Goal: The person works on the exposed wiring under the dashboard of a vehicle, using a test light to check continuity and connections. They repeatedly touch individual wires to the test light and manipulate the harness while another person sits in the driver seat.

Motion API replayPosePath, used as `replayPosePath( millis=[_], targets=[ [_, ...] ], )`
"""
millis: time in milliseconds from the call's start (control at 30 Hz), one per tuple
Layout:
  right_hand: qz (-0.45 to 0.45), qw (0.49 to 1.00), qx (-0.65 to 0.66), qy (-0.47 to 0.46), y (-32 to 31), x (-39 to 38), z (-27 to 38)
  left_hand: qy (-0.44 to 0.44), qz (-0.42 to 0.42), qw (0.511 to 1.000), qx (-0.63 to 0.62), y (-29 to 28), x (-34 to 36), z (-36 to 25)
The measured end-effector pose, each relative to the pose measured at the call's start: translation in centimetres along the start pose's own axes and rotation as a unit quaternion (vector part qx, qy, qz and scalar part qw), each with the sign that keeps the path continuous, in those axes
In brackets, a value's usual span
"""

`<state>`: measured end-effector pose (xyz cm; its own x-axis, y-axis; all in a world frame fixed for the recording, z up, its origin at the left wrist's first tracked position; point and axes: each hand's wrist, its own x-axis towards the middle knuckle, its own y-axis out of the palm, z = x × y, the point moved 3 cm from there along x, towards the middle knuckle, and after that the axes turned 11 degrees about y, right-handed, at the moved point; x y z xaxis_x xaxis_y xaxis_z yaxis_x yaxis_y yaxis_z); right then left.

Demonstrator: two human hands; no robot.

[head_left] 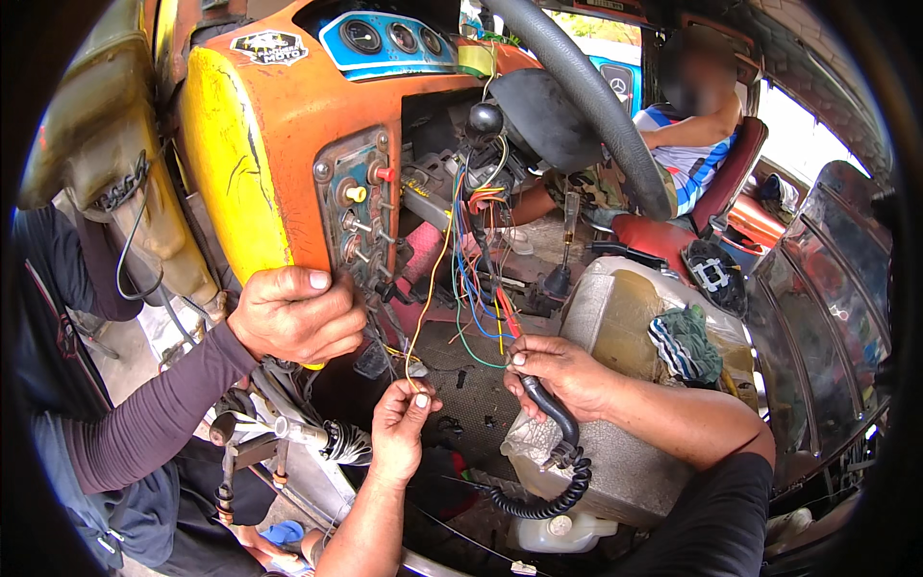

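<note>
Wires [464, 274] of several colours hang loose in the middle of the cab, between the orange dash [322, 106] and the padded seat [601, 462]. Beyond that seat a person [687, 159] sits near the steering wheel [588, 82]. A switch panel [356, 202] is set into the dash, probably to keep its knobs within the driver's reach. Beside its lower end, a co-worker's hand [300, 322] is curled; whether it grips anything, I cannot tell. The right hand [560, 375] is clamped on a black cable [556, 402], near where red wire emerges, likely to steady that end. Below it loops a coiled black cord [540, 506]. The left hand [402, 418] pinches the yellow wire [433, 287] near its lower end, thumb against fingertip, seemingly to keep that one strand apart from the others.

Counted: one steering wheel, one switch panel, three gauges [404, 38], one black cable, one coiled cord, one pinched strand; the remaining wires overlap too much to number.
</note>
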<state>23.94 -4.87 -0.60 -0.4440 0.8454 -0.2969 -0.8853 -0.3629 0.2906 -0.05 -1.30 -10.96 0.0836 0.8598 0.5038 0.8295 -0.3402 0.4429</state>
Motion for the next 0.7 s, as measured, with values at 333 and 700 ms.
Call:
replayPosePath(
  millis=[333,700],
  targets=[
    [-0.001,1.0,0.005,-0.002,0.14,-0.08,0.02,-0.003,0.01,1.0,0.009,-0.15,-0.13,0.01],
    [-0.002,1.0,-0.006,0.001,-0.13,0.04,-0.12,0.001,0.019,1.0,0.004,0.2,-0.39,0.33]
  ],
)
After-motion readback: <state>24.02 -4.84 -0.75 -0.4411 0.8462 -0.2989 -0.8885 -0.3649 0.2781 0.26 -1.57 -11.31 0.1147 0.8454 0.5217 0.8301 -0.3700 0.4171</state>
